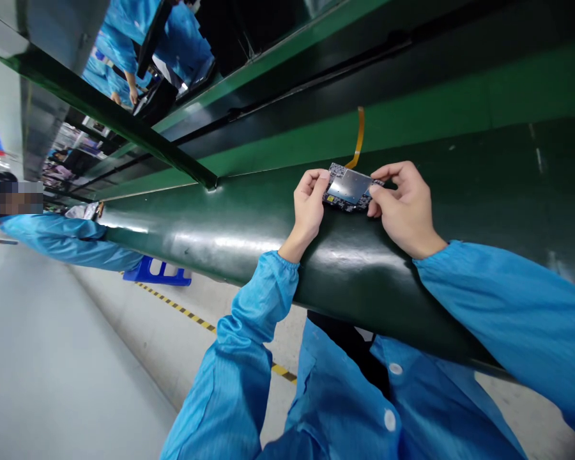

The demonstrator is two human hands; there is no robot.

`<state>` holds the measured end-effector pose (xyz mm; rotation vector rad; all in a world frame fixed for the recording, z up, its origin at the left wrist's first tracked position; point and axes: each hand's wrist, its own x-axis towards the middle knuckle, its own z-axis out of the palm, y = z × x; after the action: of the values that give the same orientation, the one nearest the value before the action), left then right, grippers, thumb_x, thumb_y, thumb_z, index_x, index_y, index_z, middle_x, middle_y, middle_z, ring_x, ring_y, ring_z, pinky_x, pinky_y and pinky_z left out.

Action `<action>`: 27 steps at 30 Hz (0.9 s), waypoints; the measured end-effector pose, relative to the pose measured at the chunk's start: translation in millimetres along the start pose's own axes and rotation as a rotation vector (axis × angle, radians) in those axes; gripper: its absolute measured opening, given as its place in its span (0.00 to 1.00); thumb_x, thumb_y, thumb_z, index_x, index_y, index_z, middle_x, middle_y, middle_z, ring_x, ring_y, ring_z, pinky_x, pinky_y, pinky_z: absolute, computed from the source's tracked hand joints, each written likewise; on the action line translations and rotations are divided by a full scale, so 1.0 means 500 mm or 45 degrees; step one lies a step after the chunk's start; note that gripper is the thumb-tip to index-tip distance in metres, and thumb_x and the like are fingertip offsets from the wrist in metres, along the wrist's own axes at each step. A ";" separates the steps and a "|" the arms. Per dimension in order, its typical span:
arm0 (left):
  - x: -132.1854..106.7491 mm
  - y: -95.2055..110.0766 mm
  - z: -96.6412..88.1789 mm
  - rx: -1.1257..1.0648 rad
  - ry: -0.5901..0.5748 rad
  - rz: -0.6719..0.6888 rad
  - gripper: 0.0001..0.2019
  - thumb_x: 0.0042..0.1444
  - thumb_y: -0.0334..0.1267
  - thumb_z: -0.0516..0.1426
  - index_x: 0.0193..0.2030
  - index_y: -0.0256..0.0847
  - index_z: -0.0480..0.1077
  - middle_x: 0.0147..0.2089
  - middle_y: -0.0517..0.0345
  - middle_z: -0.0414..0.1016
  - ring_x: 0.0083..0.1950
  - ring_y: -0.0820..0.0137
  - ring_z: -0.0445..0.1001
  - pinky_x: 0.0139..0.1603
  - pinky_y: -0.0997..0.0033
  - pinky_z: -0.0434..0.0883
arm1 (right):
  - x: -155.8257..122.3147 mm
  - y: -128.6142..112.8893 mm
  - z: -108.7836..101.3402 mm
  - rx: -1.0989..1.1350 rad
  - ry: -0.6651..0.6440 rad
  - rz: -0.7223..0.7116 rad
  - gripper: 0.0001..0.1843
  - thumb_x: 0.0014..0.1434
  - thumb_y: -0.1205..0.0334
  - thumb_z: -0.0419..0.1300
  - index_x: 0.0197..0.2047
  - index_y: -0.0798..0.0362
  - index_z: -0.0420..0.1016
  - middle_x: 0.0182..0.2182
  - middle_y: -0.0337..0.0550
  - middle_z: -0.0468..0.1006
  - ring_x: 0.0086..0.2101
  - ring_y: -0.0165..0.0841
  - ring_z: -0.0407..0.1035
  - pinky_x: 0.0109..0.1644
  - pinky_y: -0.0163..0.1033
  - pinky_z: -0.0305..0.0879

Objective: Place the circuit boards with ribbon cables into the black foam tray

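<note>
I hold one circuit board (349, 189) over the smooth, glossy green tabletop (230, 233), nearer its far edge than its near one, my left hand (308, 203) pinched closed on the board's left end and my right hand (406, 207) with thumb and fingers closed about its right end. Dark and roughly rectangular, the board carries dense tiny components around one smooth, silvery metal plate (351, 184), and one flat amber ribbon (360, 137) curves from its far side. Two round white buttons (390, 420) show on my blue cloth coat (340, 409).
</note>
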<state>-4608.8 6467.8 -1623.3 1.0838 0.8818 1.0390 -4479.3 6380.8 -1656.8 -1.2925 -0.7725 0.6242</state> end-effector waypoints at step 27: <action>0.000 0.001 0.000 -0.009 0.012 -0.023 0.12 0.67 0.44 0.69 0.35 0.42 0.75 0.36 0.61 0.74 0.46 0.71 0.77 0.51 0.73 0.73 | 0.000 0.000 -0.001 -0.026 -0.007 -0.004 0.11 0.59 0.64 0.67 0.43 0.46 0.70 0.41 0.39 0.74 0.22 0.25 0.64 0.24 0.36 0.66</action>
<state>-4608.9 6467.6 -1622.6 1.0640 0.8940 1.0321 -4478.8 6380.5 -1657.0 -1.3082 -0.7869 0.6185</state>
